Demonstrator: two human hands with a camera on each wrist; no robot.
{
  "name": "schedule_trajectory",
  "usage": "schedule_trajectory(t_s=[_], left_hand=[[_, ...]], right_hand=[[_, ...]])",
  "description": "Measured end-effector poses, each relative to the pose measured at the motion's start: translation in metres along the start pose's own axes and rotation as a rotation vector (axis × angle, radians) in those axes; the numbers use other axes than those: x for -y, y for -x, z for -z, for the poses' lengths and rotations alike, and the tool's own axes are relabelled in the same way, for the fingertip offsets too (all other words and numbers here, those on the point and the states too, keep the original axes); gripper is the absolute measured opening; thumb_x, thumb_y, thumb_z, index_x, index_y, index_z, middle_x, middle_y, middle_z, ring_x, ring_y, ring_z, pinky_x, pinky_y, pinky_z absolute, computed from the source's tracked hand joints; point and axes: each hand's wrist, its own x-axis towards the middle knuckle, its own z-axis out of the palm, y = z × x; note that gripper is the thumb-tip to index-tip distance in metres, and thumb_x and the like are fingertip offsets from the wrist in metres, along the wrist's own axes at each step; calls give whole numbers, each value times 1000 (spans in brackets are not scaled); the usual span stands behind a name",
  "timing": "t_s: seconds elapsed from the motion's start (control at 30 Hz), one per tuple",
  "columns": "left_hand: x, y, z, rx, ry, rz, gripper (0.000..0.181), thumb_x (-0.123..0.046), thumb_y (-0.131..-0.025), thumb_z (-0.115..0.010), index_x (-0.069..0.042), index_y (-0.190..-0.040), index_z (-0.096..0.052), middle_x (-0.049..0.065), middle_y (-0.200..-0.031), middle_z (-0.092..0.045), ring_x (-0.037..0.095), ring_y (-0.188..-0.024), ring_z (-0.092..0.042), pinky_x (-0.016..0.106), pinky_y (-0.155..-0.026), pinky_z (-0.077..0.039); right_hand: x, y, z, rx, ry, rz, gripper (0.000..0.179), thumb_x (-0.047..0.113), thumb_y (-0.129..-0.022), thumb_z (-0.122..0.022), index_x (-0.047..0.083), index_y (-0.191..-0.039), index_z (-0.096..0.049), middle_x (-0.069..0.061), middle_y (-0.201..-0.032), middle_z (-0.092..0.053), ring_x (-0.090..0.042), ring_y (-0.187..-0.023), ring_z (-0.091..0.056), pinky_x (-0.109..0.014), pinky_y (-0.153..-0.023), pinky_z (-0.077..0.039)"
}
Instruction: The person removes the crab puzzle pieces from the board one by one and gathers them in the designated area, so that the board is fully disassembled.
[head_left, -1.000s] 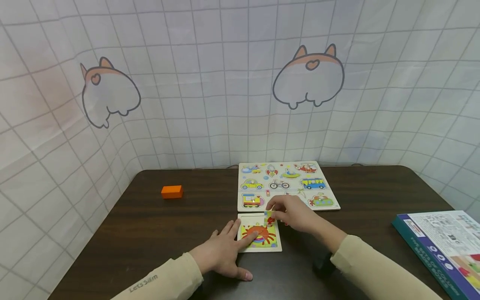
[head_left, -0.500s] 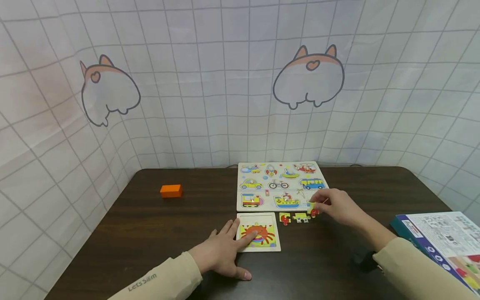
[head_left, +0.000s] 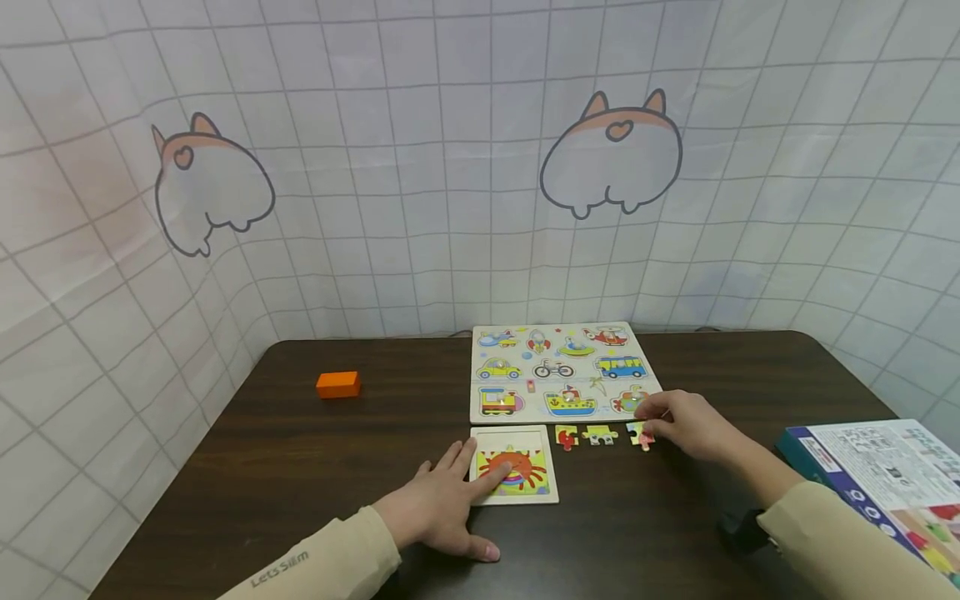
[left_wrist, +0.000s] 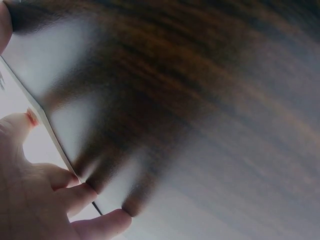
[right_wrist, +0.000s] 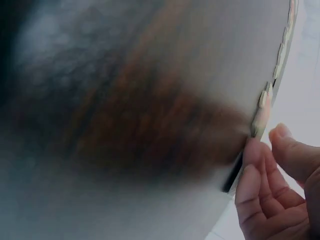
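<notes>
My left hand (head_left: pixel 444 507) lies with spread fingers at the left of a small framed crab jigsaw puzzle (head_left: pixel 517 497), its index finger resting on the orange crab. The top strip of that puzzle's frame shows bare board. In the left wrist view, fingertips (left_wrist: pixel 120 220) reach the frame's edge and the table beside it. My right hand (head_left: pixel 693 427) pinches a yellow and red jigsaw piece (head_left: pixel 641 437) down at the tabletop. To its left lie a piece with a red shape (head_left: pixel 566 437) and a yellow-green piece (head_left: pixel 600 434).
A larger peg puzzle board (head_left: pixel 558 383) with vehicle pictures lies just behind the pieces. An orange block (head_left: pixel 339 384) sits at the left on the dark table (head_left: pixel 315 467). A flat puzzle box (head_left: pixel 892 475) lies at the right edge. A tile-patterned cloth (head_left: pixel 412 208) encloses the back.
My right hand lifted a piece away from the top of the crab puzzle, carried it right and lowered it to the table beside the other two. The left hand stayed put.
</notes>
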Motion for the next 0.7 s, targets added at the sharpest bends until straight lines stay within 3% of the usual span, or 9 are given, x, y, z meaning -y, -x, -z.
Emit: schedule_trajectory(t_s=[0.13,0.33,0.7], left_hand=[[0,0,0,0,-2,0,96,-68,-80,-75,-44,-160,-27,17,-171,-14,39,-158,-18,66,-117,-29],[1,-1,-1,-4,-6,-3,96,-69,-80,-74,-43,-161,-28,18,-171,-14,40,-157,-19,67,-117,-30],[1,-1,-2,-16,-15,-13,97,-69,-80,-75,-42,-161,-28,18,-171,-14,39,-157,-19,67,-117,-30]], right_hand=[[2,1,2,17,25,-26,15,9,-91,-75,1,-105,-72,-7,-95,-71,-19,-83,-62,-39,-74,-54],[4,3,3,74,3,-51,28,12,-87,-80,-2,-110,-71,-4,-92,-71,-15,-82,-61,-32,-73,-52],[4,2,-2,70,9,-2,25,13,-89,-79,0,-108,-72,-2,-90,-69,-13,-79,-60,-33,-69,-51]])
